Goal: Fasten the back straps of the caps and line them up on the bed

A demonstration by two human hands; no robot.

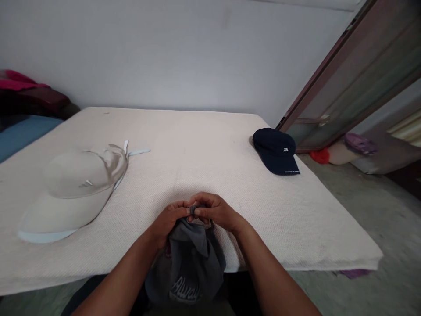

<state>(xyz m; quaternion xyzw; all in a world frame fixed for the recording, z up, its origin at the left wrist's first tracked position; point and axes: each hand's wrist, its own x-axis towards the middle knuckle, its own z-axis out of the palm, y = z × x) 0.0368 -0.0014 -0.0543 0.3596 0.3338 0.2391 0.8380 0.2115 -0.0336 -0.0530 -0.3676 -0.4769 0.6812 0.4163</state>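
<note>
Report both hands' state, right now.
Left hand: closed, holding the dark gray cap by its strap.
Right hand: closed, thumb and fingers pinching the same strap.

Looks to be a broad table or bed (197, 145), covered by a cream-white, textured cloth (322, 232) that folds over at the near edge. Carries, toward the left, a cream sports cap (79, 175), brim to the near left, with a stripe logo and loose, pale strap ends at the back. Bears, close by the right edge, a navy baseball cap (272, 147) with white lettering, brim to the near right, well apart from the cream one.
</note>
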